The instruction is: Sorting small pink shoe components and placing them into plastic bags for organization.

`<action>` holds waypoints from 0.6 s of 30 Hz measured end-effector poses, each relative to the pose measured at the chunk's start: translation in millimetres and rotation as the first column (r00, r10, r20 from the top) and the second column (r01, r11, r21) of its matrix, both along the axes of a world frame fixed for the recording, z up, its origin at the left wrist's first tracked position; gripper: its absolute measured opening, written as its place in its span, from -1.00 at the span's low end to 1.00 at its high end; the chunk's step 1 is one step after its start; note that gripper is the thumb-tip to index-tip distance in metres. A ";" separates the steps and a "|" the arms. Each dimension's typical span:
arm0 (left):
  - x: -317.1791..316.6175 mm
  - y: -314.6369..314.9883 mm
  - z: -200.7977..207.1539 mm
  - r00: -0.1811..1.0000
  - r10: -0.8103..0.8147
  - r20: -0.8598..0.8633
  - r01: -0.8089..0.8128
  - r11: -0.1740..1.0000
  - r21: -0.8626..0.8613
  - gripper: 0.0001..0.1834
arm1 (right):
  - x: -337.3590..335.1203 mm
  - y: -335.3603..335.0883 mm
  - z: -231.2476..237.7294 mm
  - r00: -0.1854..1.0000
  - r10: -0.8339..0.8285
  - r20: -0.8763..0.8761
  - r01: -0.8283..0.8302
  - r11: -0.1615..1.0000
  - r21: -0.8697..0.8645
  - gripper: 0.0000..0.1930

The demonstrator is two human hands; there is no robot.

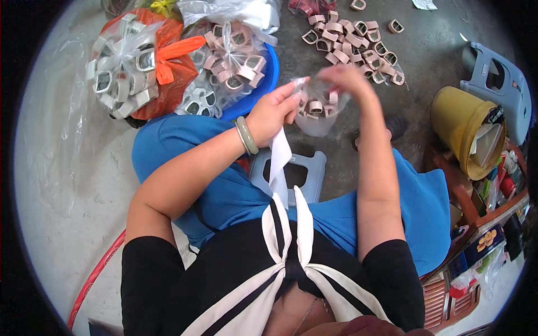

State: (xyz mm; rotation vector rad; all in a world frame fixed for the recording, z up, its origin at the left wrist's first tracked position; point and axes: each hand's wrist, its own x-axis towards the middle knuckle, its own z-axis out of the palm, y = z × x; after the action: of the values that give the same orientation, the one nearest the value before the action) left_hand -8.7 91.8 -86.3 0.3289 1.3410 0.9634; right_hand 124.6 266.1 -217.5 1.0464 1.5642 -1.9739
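Hands grip one clear plastic bag (318, 112) of beige plastic frame pieces: left hand (273, 112) closed on its edge, right hand (348, 78) pinching its top above grey plastic stool (294, 173).

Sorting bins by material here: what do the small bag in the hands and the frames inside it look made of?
The small bag, held by the left hand and right hand, looks like thin clear plastic film: see-through, crinkled, with glints. The frames inside look like rigid moulded plastic, pinkish-beige and fairly matte, each with the same rounded shape; the exact plastic cannot be told.
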 end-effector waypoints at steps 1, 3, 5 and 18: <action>4.5 6.3 8.1 0.995 -0.091 -0.043 0.092 0.995 0.024 -0.54 | 15.3 29.4 -11.4 0.981 -0.124 0.149 0.069 0.943 0.326 -0.45; 10.1 12.6 20.0 0.989 -0.139 -0.047 0.142 0.988 0.063 -0.54 | 36.1 52.7 -28.3 0.933 -0.270 0.238 -0.042 0.574 0.818 -0.52; 12.2 18.6 25.4 0.979 -0.201 -0.037 0.204 0.972 0.117 -0.52 | 57.3 57.6 -52.8 0.931 -0.275 0.241 -0.154 0.303 0.941 -0.54; -2.8 18.9 41.6 0.929 -0.326 0.174 0.342 0.937 -0.067 -0.46 | 75.9 55.1 -98.6 0.984 -0.168 0.063 -0.006 0.322 0.947 -0.71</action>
State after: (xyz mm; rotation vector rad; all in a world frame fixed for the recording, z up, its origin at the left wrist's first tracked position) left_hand -11.5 110.7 -44.7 0.3837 1.1338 0.6227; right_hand 200.5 321.2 -316.1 1.6320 2.6871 -0.7443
